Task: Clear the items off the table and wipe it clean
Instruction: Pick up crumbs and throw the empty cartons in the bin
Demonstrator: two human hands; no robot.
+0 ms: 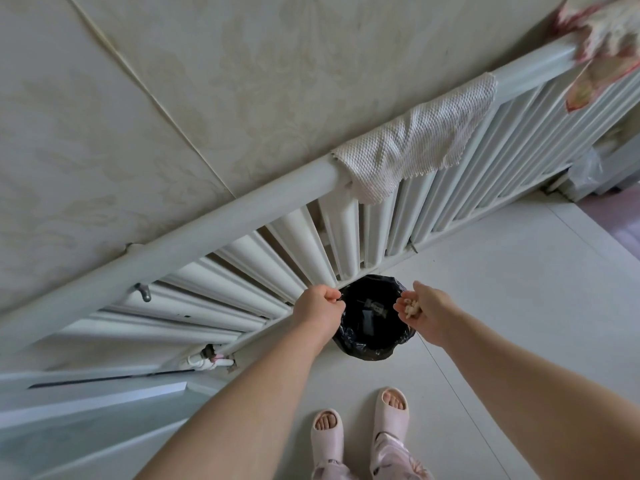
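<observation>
From here I see the left hand (320, 304) pinching the black bin bag (370, 348) at its left rim, while the right hand (425, 306), fingers half curled, holds pale scraps (411, 307) over its opening.

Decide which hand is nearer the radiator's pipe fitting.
Left. The left hand is at the bin, on the side toward the pipe fitting; the right hand is across the bin.
</observation>
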